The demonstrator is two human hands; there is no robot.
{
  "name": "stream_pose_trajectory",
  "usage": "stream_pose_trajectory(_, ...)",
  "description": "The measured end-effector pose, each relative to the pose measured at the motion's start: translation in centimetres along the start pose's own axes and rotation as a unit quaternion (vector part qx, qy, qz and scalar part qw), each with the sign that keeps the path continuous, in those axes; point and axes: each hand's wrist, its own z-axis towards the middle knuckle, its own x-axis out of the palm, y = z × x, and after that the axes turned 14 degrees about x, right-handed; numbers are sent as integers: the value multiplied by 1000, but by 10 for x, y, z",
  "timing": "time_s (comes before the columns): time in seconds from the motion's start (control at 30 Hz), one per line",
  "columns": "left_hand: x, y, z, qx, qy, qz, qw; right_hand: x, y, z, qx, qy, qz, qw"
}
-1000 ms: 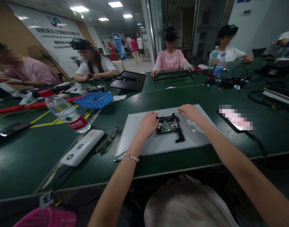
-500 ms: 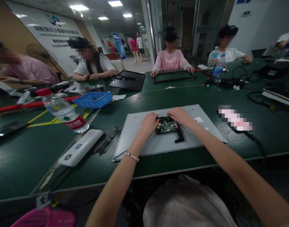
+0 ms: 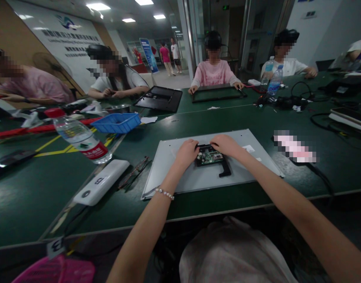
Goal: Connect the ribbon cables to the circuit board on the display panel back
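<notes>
A black frame [image 3: 225, 169] with a green circuit board [image 3: 210, 157] inside lies on a pale grey panel [image 3: 174, 179]. My left hand [image 3: 187, 152] has its fingers closed on the frame's upper left corner. At the upper right part of the same frame, my right hand [image 3: 224, 144] grips the edge with bent fingers. The frame's hooked arm points down toward the front of the panel. Both hands rest over the panel, and the fingertips are partly hidden.
Left of the panel lie glasses [image 3: 134, 173], a white power bank [image 3: 101, 182], a bottle [image 3: 83, 137] and a blue tray [image 3: 117, 123]. A phone [image 3: 295, 147] with a cable is at right. Across the table, a person [image 3: 213, 74] touches a black frame.
Both hands keep their grip on the black frame, with almost no movement. The whole view has shifted very slightly.
</notes>
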Motion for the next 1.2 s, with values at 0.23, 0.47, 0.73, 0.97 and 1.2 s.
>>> stream_pose_trajectory(0.23,-7,-9,-2,2,-57,15,998,-19,-8,-6,-1,-30,67,997)
stream_pose_trajectory(0.47,-16,-32,-2,133,-59,-32,989,-33,-53,-31,10,-28,106,994)
stream_pose_trajectory(0.73,-14,-46,-2,233,27,-15,972,-19,-108,-71,128,9,200,971)
stream_pose_trajectory(0.97,-14,-45,-2,213,35,-7,976,-8,-99,-67,115,51,235,964)
stream_pose_trajectory(1.2,-17,-43,-2,193,26,10,981,-10,-93,-69,125,68,234,962)
